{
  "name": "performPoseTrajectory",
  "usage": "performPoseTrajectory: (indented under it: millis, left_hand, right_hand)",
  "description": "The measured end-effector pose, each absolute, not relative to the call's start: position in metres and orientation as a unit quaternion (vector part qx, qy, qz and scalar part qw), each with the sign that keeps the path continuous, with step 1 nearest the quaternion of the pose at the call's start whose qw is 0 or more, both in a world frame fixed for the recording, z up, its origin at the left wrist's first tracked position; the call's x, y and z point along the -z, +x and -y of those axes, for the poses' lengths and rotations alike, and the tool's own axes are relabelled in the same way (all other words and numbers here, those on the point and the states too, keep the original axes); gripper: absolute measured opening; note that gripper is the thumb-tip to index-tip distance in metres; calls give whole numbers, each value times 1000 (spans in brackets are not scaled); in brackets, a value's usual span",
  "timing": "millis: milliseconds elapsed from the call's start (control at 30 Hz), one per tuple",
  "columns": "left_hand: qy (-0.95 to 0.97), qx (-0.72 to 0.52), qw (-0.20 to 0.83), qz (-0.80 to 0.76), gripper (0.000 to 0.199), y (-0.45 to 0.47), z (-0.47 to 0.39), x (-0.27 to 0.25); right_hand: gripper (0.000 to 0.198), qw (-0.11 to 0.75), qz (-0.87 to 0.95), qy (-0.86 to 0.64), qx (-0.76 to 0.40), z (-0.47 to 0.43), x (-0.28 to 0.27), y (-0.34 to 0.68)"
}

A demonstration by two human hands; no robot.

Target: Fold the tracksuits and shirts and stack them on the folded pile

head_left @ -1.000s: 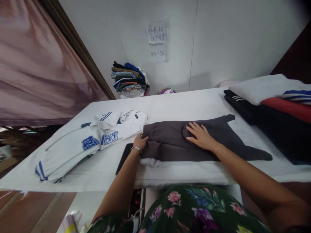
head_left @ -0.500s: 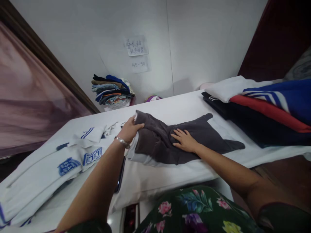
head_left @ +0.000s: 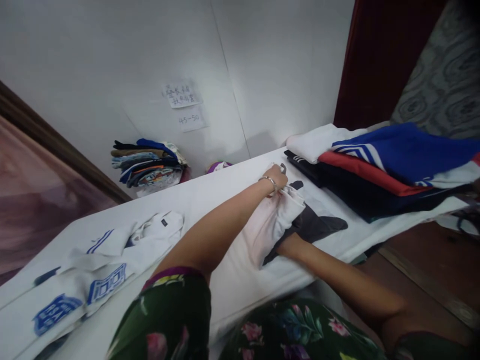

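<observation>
A dark grey garment (head_left: 318, 222) with a pale underside lies partly folded over on the white table; its exact kind is unclear. My left hand (head_left: 276, 175) is closed on the lifted edge and has carried it across to the far right, pale side out. Under that fold, my right hand (head_left: 289, 244) reaches in against the dark cloth, its fingers hidden. To the left, a white garment (head_left: 22, 312) with blue crests and stripes is spread on the table.
On the right lies a pile of clothes, with a blue garment (head_left: 405, 155), a red one (head_left: 367, 171) and a black one (head_left: 337, 192). A stack of folded clothes (head_left: 148, 162) stands beyond the table's far edge. Two paper notes (head_left: 183, 95) hang on the wall.
My left hand has swung the garment's left end over to the right, turning its pale side up. My right hand, flat on top before, is now under the fold. The view has shifted right.
</observation>
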State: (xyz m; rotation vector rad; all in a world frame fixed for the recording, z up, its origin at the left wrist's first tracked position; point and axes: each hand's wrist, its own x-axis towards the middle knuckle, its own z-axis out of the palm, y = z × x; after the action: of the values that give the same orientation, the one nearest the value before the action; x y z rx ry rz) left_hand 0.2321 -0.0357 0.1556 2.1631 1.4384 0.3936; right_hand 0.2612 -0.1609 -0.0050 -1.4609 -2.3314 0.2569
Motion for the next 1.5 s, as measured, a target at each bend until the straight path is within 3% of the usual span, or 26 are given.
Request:
performPoseTrajectory:
  millis: [200, 500, 633, 733, 833, 900, 967, 1033, 1100, 1200, 1300, 1400, 1500]
  left_hand:
    - [779, -111, 294, -542, 43, 295, 31, -111]
    - [761, -133, 304, -558, 44, 329, 44, -42]
    - [708, -131, 446, -531, 64, 326, 48, -46]
    - [636, -124, 581, -493, 64, 311, 45, -65]
    - [623, -177, 625, -437, 54, 275, 42, -85]
    - [662, -255, 565, -422, 45, 240, 43, -91]
    - [725, -329, 422, -434, 39, 201, 49, -87]
    - [769, -349, 290, -451, 37, 166, 63, -72]
    - [795, -332, 221, -457, 39, 140, 83, -51]
    - [816, -308, 181, -454, 45, 124, 112, -24]
    - [830, -298, 159, -445, 50, 128, 131, -15]
    - [843, -284, 143, -433, 56, 140, 141, -18]
    - [856, -258, 133, -429, 64, 151, 147, -17]
  right_hand:
    - [28, 221, 799, -549, -106, 213, 3, 301]
    - [30, 464, 699, -493, -230, 266, 6, 349]
    - [27, 529, 645, -526, -167, 254, -17, 372]
    - [35, 505, 612, -600, -99, 220, -29, 390]
    - [51, 416, 613, -666, -85, 174, -33, 405]
    - [56, 341, 611, -707, -100, 146, -34, 411]
    - [62, 270, 608, -735, -128, 124, -37, 414]
    - [69, 217, 609, -747, -153, 110, -41, 412]
    - [73, 183, 615, -749, -166, 103, -43, 407]
    - [72, 149, 617, -757, -158, 101, -41, 396]
    - [55, 142, 638, -747, -125, 101, -37, 393]
    - [43, 198, 662, -721, -61, 99, -36, 405]
    - [46, 231, 639, -733, -29, 95, -29, 425]
